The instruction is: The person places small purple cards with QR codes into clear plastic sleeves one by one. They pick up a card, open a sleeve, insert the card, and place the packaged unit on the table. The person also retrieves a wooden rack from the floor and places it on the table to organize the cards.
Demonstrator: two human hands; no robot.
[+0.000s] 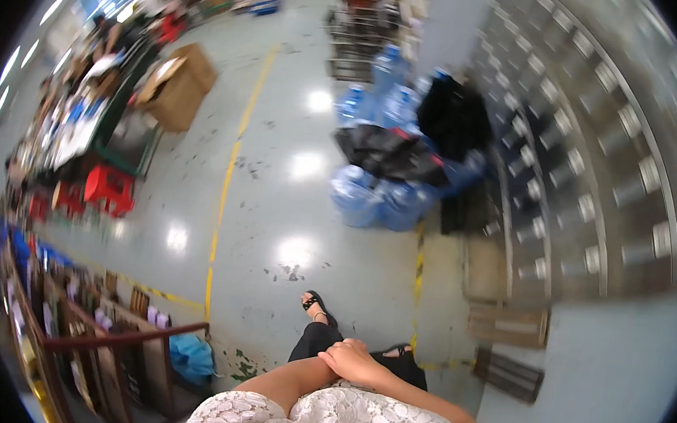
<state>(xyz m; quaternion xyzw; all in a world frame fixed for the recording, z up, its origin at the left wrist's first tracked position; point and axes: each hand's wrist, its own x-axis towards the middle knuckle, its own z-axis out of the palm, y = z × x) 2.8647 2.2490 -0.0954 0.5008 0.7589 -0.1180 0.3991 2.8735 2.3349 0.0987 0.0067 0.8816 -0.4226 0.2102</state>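
My right hand lies over the end of my left forearm, in front of my waist, its fingers closed around the left wrist. My left hand is hidden beneath it, so its fingers do not show. I see no tool or object in the right hand. Below the hands are my dark trousers and black sandals, one foot set forward on the grey floor.
Large blue water bottles stand ahead to the right, a black bag on them. Grey lockers line the right. A wooden-railed rack is at lower left. Red stools and a cardboard box flank a workbench.
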